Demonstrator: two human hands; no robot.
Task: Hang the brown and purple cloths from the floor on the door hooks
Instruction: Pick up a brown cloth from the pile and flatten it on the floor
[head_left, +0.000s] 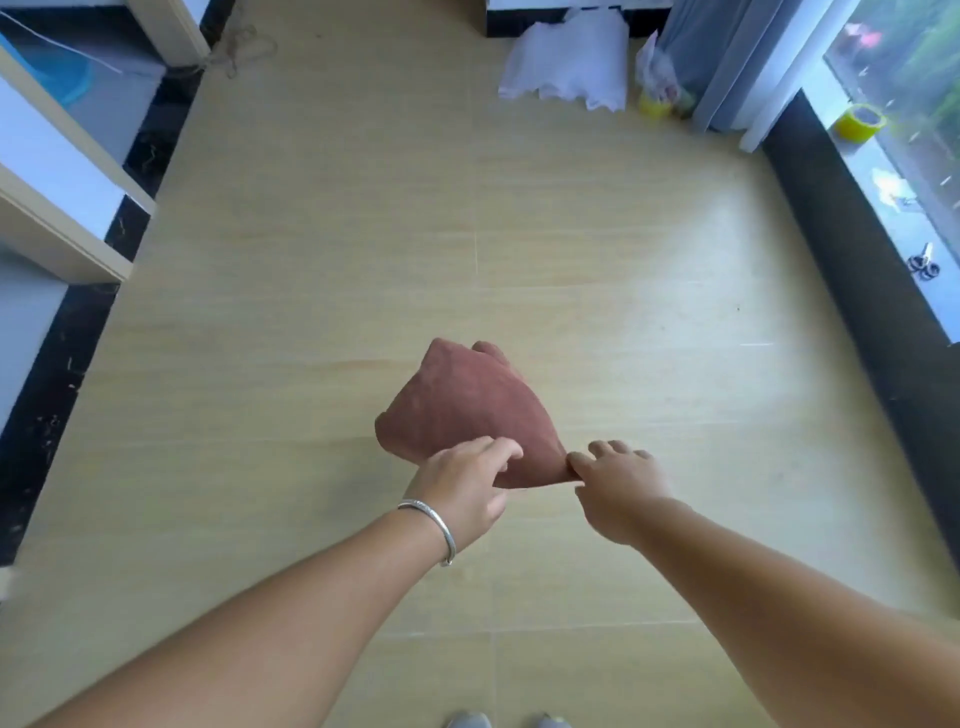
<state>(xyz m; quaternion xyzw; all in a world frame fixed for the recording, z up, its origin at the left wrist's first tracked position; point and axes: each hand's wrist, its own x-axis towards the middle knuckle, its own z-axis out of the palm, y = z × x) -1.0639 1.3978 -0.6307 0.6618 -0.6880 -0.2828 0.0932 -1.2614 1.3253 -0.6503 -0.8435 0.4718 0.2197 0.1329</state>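
One brown cloth, off the floor: left hand and right hand pinch its near edge, likely spreading it for hooking; purple cloth unseen.

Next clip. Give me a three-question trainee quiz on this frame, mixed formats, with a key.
1. True or false: the brown cloth lies flat on the floor.
2. Which hand wears the silver bracelet? A) left B) right C) neither
3. Fill in: the yellow tape roll on the window ledge sits at the frame's upper ____.

Key
1. False: both the left hand and the right hand hold it up off the floor.
2. A
3. right
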